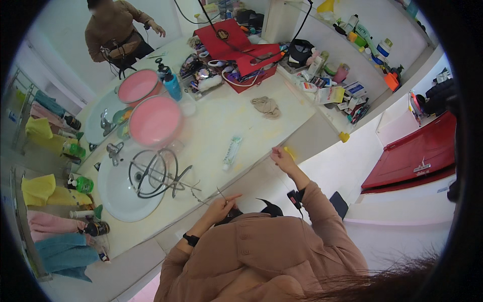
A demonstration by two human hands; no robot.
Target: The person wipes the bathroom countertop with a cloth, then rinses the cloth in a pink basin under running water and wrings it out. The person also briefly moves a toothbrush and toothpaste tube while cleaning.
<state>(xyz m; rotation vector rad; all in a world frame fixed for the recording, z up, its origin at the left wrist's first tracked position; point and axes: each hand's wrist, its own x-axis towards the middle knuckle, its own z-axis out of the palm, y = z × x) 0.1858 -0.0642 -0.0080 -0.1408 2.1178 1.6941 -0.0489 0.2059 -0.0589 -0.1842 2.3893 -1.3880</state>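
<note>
My left hand (222, 207), with a dark band on its wrist, is at the counter's front edge. Its fingers are closed on a thin rod end of a metal wire rack (153, 171), whose grey hoops and bent arms reach over the white sink basin (113, 200). My right hand (283, 160) is raised near the counter edge, fingers loosely curled; whether anything is in them cannot be told. Closest to it on the counter lies a white and green toothpaste tube (232, 153). A crumpled beige cloth (266, 107) lies farther back.
A pink basin (154, 120) stands behind the sink, beside a chrome faucet (114, 151) and blue pump bottle (173, 86). Red gift bag (260, 62) and clutter fill the back. Towels (56, 226) and bottles line the left; a mirror reflects the person.
</note>
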